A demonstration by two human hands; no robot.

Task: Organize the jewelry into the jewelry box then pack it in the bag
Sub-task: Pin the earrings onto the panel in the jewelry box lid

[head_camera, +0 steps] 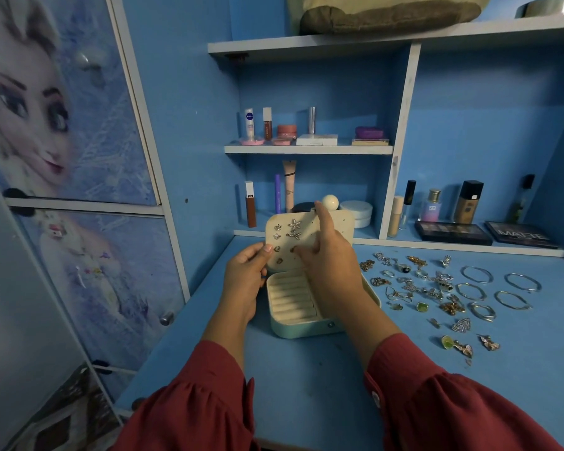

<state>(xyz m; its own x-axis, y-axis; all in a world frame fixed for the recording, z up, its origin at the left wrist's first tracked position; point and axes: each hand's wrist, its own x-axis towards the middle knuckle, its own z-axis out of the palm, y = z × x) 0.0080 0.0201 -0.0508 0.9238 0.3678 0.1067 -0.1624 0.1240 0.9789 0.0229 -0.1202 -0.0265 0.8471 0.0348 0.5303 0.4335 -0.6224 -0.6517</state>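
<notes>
A pale green jewelry box (303, 330) stands open on the blue desk, its cream ring rolls (290, 297) showing. Its cream earring panel (282, 237) stands upright with several earrings pinned in it, among them star-shaped ones (294, 224). My left hand (246, 275) grips the panel's left edge. My right hand (331, 265) is against the panel's front with the index finger raised; its other fingertips press at an earring near the lower middle. Loose jewelry (420, 288) lies spread on the desk to the right. An olive fabric bag (388, 14) sits on the top shelf.
Several bangles (492, 288) lie at the far right of the desk. Cosmetics fill the shelves behind the box: bottles (468, 206), palettes (453, 232), jars (357, 211). A cupboard with cartoon doors (62, 157) stands to the left. Bare desk lies in front of the box.
</notes>
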